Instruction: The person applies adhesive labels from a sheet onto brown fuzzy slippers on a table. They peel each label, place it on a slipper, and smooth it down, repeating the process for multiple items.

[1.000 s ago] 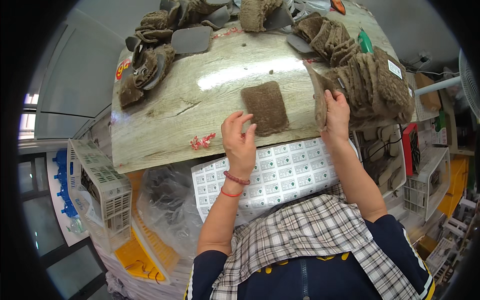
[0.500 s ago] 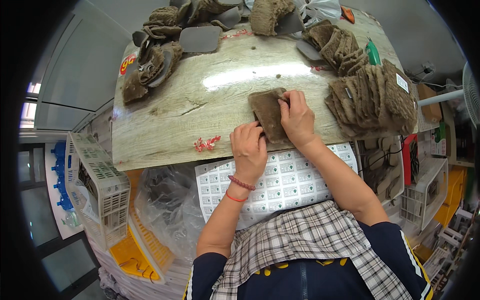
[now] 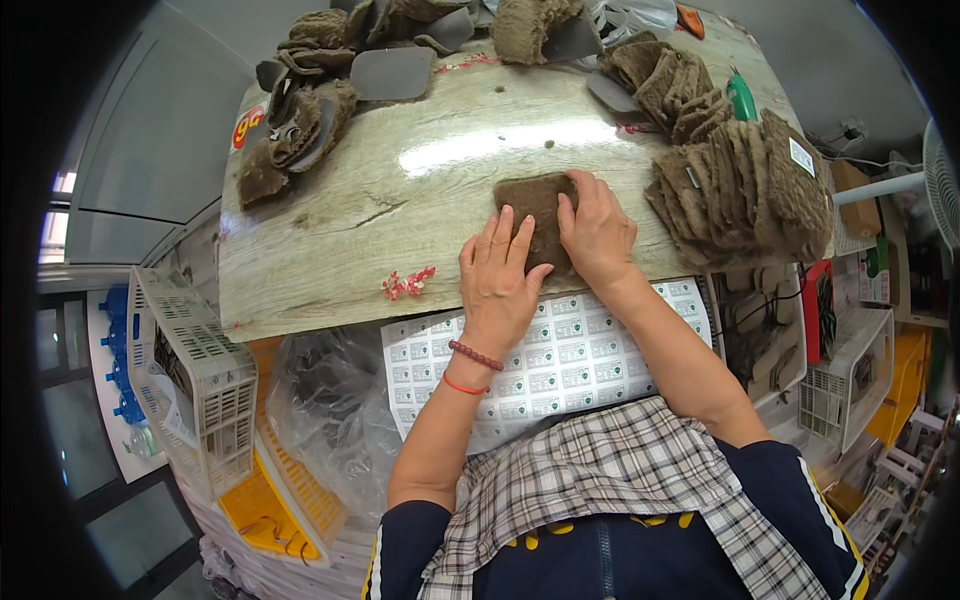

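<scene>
Both hands lie flat, fingers spread, on a brown fleecy insole piece point(image 3: 537, 205) near the near edge of the wood-grain desk point(image 3: 400, 200). The left hand point(image 3: 497, 285) covers its near-left corner and the right hand point(image 3: 598, 232) presses its right side; neither grips it. A stack of similar brown pieces point(image 3: 745, 190) sits just right, and a sticker sheet point(image 3: 540, 355) lies below the wrists.
</scene>
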A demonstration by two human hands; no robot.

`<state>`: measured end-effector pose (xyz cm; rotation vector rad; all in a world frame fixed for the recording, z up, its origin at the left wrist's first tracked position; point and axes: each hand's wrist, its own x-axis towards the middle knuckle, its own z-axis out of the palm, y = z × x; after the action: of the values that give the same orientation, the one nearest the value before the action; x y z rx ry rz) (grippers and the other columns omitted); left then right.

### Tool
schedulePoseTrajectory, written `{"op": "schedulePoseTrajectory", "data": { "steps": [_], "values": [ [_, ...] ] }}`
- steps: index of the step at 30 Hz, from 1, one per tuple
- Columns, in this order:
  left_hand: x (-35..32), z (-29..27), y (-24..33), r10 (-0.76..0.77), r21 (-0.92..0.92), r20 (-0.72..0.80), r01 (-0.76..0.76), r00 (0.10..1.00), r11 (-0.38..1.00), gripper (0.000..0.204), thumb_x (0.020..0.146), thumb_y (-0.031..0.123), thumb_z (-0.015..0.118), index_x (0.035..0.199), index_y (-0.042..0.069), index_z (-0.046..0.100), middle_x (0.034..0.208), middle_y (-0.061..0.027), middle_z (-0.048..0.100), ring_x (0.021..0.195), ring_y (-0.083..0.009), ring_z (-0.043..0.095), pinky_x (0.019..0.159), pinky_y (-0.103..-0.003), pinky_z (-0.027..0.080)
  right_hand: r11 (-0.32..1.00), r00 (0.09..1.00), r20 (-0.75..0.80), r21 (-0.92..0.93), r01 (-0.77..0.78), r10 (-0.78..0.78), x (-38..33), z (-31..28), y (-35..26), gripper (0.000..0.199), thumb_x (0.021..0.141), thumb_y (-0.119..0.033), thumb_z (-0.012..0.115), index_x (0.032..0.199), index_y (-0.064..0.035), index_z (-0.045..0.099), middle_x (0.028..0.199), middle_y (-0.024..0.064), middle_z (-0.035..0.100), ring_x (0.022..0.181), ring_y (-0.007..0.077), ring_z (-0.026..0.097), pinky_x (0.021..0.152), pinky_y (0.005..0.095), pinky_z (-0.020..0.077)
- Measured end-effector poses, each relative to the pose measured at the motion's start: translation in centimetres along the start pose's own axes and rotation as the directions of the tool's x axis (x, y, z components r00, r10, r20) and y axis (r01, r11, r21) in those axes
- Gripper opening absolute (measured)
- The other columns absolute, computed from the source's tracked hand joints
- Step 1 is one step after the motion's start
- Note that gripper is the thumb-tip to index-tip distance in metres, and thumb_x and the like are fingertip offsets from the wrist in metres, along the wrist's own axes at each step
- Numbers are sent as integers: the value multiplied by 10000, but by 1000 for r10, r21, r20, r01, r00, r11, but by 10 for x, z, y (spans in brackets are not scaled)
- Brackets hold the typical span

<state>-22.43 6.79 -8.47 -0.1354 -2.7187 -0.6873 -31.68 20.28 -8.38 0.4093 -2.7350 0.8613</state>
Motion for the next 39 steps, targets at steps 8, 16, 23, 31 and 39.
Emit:
{"op": "schedulePoseTrajectory", "data": {
  "steps": [8, 16, 23, 31, 39],
  "values": [
    [-6, -23, 4, -63, -114, -45, 58, 997, 992, 412, 872, 147, 657, 1271, 68, 590, 1351, -170, 531, 1221, -328, 506, 1037, -424, 366, 950, 988, 11, 272, -151, 154, -14, -41, 20, 291, 970, -283, 558, 1181, -83, 562, 1099, 140, 555, 924, 316, 608, 789, 418, 500],
    [-70, -32, 29, 50, -204, 81, -32, 995, 979, 277, 770, 51, 706, 1042, 45, 657, 1082, -115, 628, 995, -305, 572, 847, -394, 440, 986, 993, 8, -119, -113, 115, -121, -124, 83, 364, 840, -101, 695, 1176, -9, 588, 1120, 130, 574, 912, 246, 607, 816, 374, 501],
    [-59, -23, 49, 198, -223, 105, -171, 975, 960, 381, 753, 21, 690, 1130, 23, 634, 1160, -138, 627, 1091, -339, 569, 939, -414, 452, 582, 864, 263, 650, -488, 430, -138, -122, 118, 519, 816, 51, 678, 1317, 6, 551, 1057, 53, 605, 812, 66, 554, 764, 213, 493],
    [-7, -7, 93, 67, -526, 223, 62, 973, 848, 257, 853, 70, 647, 1100, 3, 664, 1028, -159, 664, 975, -321, 620, 871, -385, 481, 481, 954, 197, 830, -284, 225, -137, -140, 85, 482, 841, 70, 652, 1302, -13, 538, 974, 16, 612, 885, 91, 570, 822, 230, 487],
    [-16, -9, 100, -99, -549, 72, 122, 993, 827, 77, 829, 62, 687, 890, 25, 715, 787, -99, 659, 720, -262, 642, 650, -333, 497, 933, 986, -84, 319, 166, -147, -104, -149, 66, 332, 801, -57, 747, 1129, -89, 704, 971, 70, 575, 827, 195, 584, 694, 287, 507]
  ]
}}
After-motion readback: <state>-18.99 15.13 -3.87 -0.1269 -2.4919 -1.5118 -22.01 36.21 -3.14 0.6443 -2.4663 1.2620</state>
